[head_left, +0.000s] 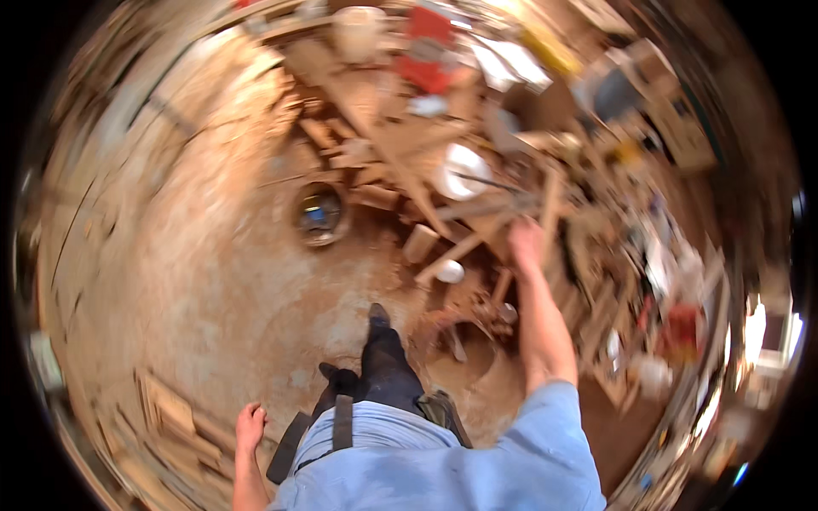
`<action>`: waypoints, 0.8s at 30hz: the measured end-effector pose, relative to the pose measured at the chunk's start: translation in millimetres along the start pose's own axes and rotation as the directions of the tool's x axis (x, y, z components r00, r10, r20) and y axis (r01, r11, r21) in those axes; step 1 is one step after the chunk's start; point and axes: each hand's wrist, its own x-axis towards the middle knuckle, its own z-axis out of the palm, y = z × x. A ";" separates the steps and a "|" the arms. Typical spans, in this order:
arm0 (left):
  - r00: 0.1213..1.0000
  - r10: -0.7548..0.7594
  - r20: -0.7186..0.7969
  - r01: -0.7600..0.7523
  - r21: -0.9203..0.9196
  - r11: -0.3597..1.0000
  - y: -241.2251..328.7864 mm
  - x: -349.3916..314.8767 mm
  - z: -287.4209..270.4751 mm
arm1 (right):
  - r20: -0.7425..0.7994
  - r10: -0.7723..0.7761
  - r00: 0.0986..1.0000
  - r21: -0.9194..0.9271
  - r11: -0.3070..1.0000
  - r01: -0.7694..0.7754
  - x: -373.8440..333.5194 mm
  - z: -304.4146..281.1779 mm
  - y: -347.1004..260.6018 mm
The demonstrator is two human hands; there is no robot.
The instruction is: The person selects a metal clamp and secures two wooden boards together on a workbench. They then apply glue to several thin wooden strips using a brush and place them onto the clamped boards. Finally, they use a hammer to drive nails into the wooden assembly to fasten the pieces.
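Observation:
My right arm reaches forward over a heap of scrap wood, and my right hand (525, 240) is at its edge, next to a wooden strip (552, 198). Motion blur smears its fingers, so I cannot see whether they grip anything. Just beyond it, a thin dark rod (486, 180) crosses a round white lid-like object (461, 171). Down at my left side hangs my left hand (250, 423), its fingers curled in, with nothing visible in it.
On the dusty floor stands a round metal container (320, 215) with something blue inside. Near my feet lie a round hoop-like object (452, 341) and a small white round piece (449, 272). Boards (170, 413) lie at the left. A red object (426, 51) sits at the back.

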 end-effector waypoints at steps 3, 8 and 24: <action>0.997 -0.021 -0.074 0.033 0.172 0.984 -6.9 -29.0 -13.5 | 0.020 0.390 0.921 0.166 0.907 -0.388 13.5 -35.3 -60.4; 0.986 -0.050 -0.156 0.060 0.055 0.997 -69.9 -54.9 -0.5 | 0.233 0.194 0.953 0.134 0.964 -0.229 10.0 -8.1 1.3; 0.921 -0.292 -0.258 0.192 -0.354 0.915 -328.8 -82.1 1.3 | 0.680 -0.077 0.729 0.500 0.776 -0.385 -251.2 3.3 -395.6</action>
